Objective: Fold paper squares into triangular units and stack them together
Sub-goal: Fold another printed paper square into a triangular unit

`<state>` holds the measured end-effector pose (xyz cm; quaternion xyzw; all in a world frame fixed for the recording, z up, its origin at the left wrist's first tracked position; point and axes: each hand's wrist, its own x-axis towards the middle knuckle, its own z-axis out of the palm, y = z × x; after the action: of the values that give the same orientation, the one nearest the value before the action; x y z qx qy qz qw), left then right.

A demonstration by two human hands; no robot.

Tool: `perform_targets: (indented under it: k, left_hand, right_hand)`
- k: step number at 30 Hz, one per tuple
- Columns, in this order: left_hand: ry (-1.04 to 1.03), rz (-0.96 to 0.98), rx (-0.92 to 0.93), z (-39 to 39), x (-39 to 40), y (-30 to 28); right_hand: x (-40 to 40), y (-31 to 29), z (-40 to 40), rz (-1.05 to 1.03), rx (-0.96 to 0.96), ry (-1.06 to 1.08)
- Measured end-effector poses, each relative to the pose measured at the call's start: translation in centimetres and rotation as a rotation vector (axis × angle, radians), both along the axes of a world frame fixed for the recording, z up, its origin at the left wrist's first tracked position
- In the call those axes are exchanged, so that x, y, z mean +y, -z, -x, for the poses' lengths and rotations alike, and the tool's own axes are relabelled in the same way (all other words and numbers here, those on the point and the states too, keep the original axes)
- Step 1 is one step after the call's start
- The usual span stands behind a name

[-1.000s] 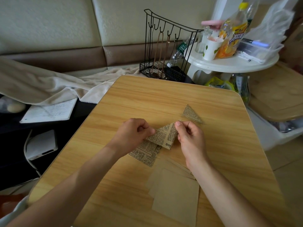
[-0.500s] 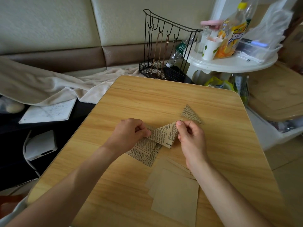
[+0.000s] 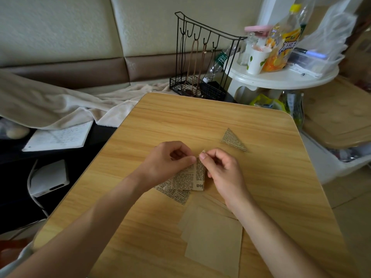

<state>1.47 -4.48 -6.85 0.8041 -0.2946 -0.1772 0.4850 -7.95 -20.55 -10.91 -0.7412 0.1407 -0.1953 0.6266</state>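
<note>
A newsprint-patterned paper square (image 3: pixel 188 180) lies partly folded at the middle of the wooden table (image 3: pixel 271 177). My left hand (image 3: pixel 168 162) pinches its top corner from the left. My right hand (image 3: pixel 221 168) pinches the same corner from the right, thumb tip on the paper. The two thumbs almost touch. A finished newsprint triangle (image 3: pixel 232 140) lies flat further back and to the right. A loose pile of plain brown paper squares (image 3: pixel 212 235) lies near me, partly under my right forearm.
Behind the table stand a black wire rack (image 3: pixel 200 57) and a white round side table (image 3: pixel 281 77) crowded with a juice bottle, a cup and a plastic box. A beige blanket (image 3: pixel 60 101) and a notebook (image 3: pixel 58 137) lie at the left.
The raised flap has been brought over, so the paper now forms a taller folded shape. Both hands have come together at its top corner, the left moving right.
</note>
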Motion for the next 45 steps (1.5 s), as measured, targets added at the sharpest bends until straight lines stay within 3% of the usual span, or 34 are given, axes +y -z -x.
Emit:
perform_targets:
  k: [11, 14, 18, 30, 45]
  left_hand:
    - [-0.063, 0.027, 0.174, -0.6, -0.5, 0.8]
    - [-0.071, 0.028, 0.132, -0.5, -0.7, 1.2]
    - [-0.08, 0.031, -0.064, -0.2, -1.1, 1.4]
    - [-0.143, 0.044, 0.012, 0.2, -1.6, 1.8]
    - [-0.14, 0.056, 0.036, -0.3, -1.6, 2.8]
  right_hand:
    - [-0.9, 0.0, -0.2, -0.097, 0.069, -0.083]
    - [-0.9, -0.1, -0.2, -0.109, 0.083, -0.087]
    - [-0.9, -0.3, -0.1, -0.113, 0.103, -0.093]
    - [-0.8, 0.5, -0.4, 0.023, 0.117, -0.126]
    - [-1.0, 0.8, -0.6, 0.048, 0.12, -0.107]
